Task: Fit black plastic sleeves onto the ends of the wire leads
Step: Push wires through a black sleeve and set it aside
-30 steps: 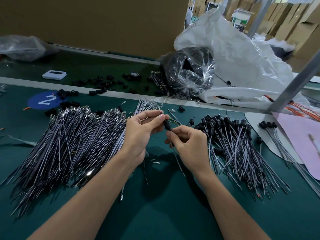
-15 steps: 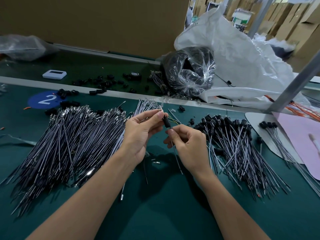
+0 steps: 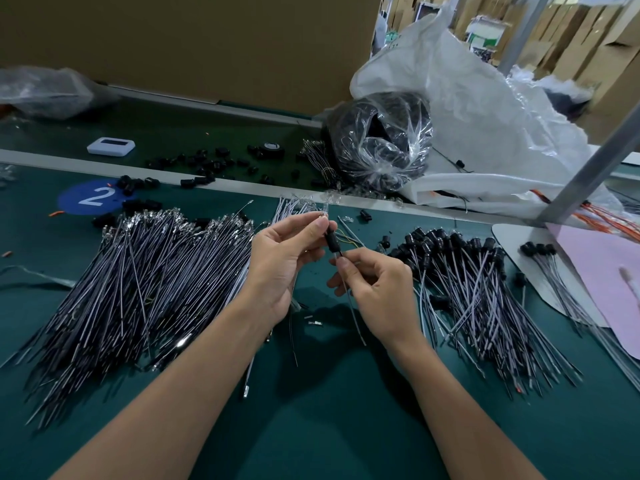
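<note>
Over the green table, my left hand (image 3: 284, 258) pinches the upper end of a small black sleeve (image 3: 333, 241) between thumb and fingers. My right hand (image 3: 374, 289) pinches a thin wire lead (image 3: 353, 313) just below the sleeve; the lead hangs down from my fingers toward the table. A large pile of bare wire leads (image 3: 138, 289) lies to the left. A pile of leads with black sleeves fitted (image 3: 478, 292) lies to the right.
Loose black sleeves (image 3: 207, 164) are scattered on the far belt beside a white device (image 3: 110, 146). A clear bag of black parts (image 3: 381, 140) and a big white bag (image 3: 485, 109) sit at the back right. A pink sheet (image 3: 602, 278) lies far right.
The sleeve has risen a little and stands more upright between the hands; my right hand has slid down the lead, just under the sleeve.
</note>
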